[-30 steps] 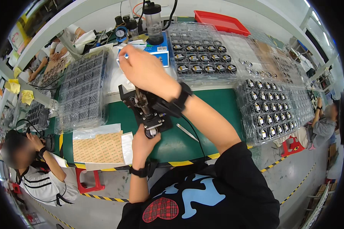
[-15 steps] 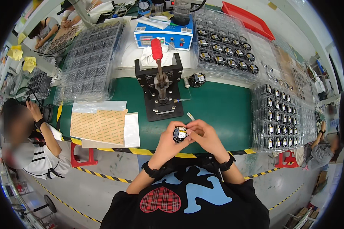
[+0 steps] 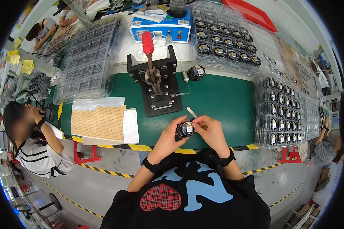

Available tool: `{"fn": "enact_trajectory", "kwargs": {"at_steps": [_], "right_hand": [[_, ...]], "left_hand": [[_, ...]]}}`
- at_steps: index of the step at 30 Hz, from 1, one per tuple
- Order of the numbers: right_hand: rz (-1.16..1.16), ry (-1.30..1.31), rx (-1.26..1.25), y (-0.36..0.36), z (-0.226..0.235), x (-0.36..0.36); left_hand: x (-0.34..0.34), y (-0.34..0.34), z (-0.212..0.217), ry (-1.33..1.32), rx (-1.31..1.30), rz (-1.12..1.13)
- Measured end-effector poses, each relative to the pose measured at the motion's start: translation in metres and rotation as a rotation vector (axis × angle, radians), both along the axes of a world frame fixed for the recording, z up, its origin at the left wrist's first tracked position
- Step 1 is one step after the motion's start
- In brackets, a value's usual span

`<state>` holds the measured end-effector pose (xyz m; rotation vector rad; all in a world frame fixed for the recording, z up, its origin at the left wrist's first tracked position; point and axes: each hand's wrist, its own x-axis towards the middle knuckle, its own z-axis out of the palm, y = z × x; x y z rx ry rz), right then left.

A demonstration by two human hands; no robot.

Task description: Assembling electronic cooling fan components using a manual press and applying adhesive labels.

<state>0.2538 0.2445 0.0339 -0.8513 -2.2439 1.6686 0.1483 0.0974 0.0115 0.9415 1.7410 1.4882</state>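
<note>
A small round black part [image 3: 186, 129] with a light label on top is held between both hands, just above the near edge of the green table mat [image 3: 221, 103]. The left hand [image 3: 167, 139] grasps it from the left side with curled fingers, and the right hand [image 3: 210, 131] pinches its right edge with thumb and forefinger. The underside of the part is hidden by the fingers.

Just beyond the hands lies one short white stick [image 3: 191, 112]. Farther away stands one black hand press [image 3: 155, 86] with a red handle [image 3: 147, 39]. One more round black part [image 3: 197, 71] lies to the right of the press. Clear trays [image 3: 283, 114] with many similar parts are stacked on the right; their number I cannot count. On the left lies one brown sheet [image 3: 98, 123].
</note>
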Motion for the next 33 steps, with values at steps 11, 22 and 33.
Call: {"fn": "enact_trajectory", "kwargs": {"at_steps": [11,22,33], "right_hand": [[0.062,-0.03,0.308,-0.008,-0.003,-0.003],[0.096,-0.079,0.685,-0.025,-0.008,-0.014],[0.172,-0.398,0.906,-0.037,-0.004,-0.033]], "left_hand": [[0.002,0.002,-0.008,0.418,-0.057,0.063],[0.005,0.002,-0.015,0.422,-0.134,0.061],[-0.003,-0.013,-0.005,0.527,-0.153,-0.002]]}}
